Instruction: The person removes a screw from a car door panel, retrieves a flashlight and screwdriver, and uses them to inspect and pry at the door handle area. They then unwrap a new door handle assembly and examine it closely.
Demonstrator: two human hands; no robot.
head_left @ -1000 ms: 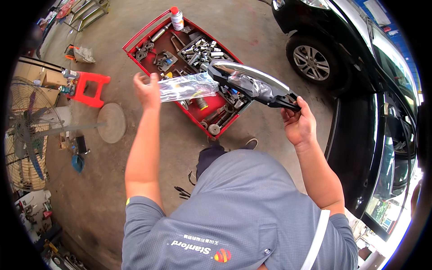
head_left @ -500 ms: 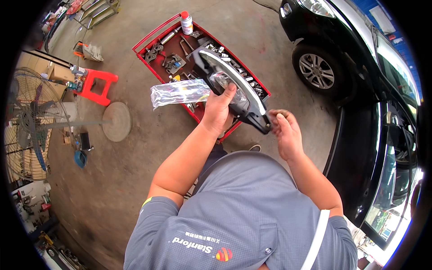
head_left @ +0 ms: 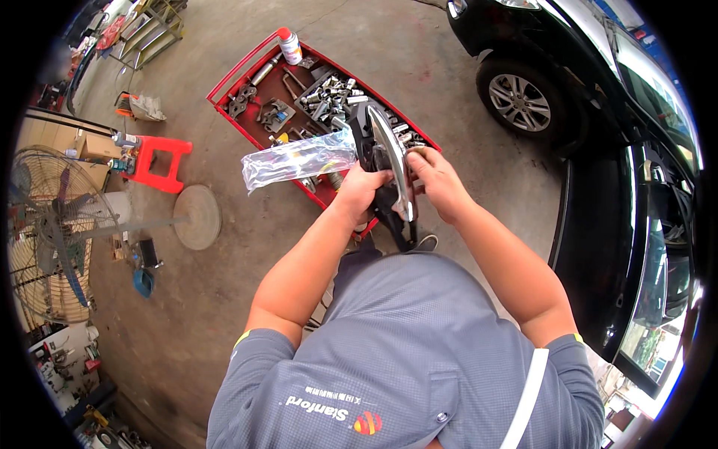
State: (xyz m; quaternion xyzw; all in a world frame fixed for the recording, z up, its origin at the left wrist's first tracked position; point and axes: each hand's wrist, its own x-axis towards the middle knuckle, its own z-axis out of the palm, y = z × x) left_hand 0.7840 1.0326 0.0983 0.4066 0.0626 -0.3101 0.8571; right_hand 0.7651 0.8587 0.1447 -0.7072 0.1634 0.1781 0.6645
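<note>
Between my hands, over the tool trolley (head_left: 250,46), is a black car lamp unit with a curved shiny strip (head_left: 394,153). My left hand (head_left: 359,193) is closed round its near-left side, thumb laid across the black housing. At the strip's right edge, the fingers of my right hand (head_left: 441,183) are bent against the unit, gripping it. A clear plastic bag (head_left: 295,162) reaches left from behind the lamp unit, above my left hand. Whether that hand also pinches the bag is hidden.
The red trolley carries loose sockets (head_left: 329,101), metal tools and a spray can (head_left: 289,46). A black car (head_left: 516,97) stands at right. To the left are a red stool (head_left: 161,163) and a standing fan (head_left: 56,217) with a round base (head_left: 198,217).
My right hand has come in from the lower right onto the lamp unit's right edge. The unit has turned more upright and moved slightly down.
</note>
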